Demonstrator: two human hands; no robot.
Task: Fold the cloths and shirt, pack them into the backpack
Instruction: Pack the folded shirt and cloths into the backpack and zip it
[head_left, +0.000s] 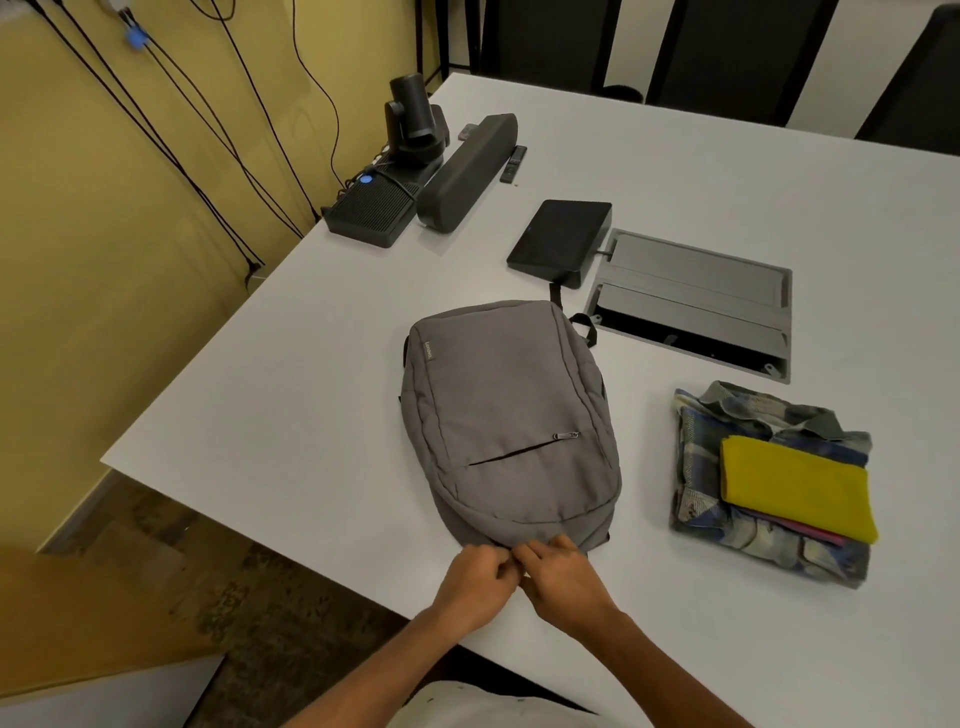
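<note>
Hands: our left hand (475, 574) and right hand (563, 569) meet at the near end of the backpack, fingers curled, seemingly pinching its zipper pulls.
Backpack (511, 421): flat on the white table (260, 415); soft, limp, probably light. We'd grip at the zip.
Folded stack: plaid shirt (727, 535) under yellow cloth (795, 486), right of the bag; floppy, best lifted from beneath.

A conference camera (410, 117), speaker bar (467, 174) and tablet (561, 241) are sitting at the white table's (260, 415) twelve o'clock end.
</note>
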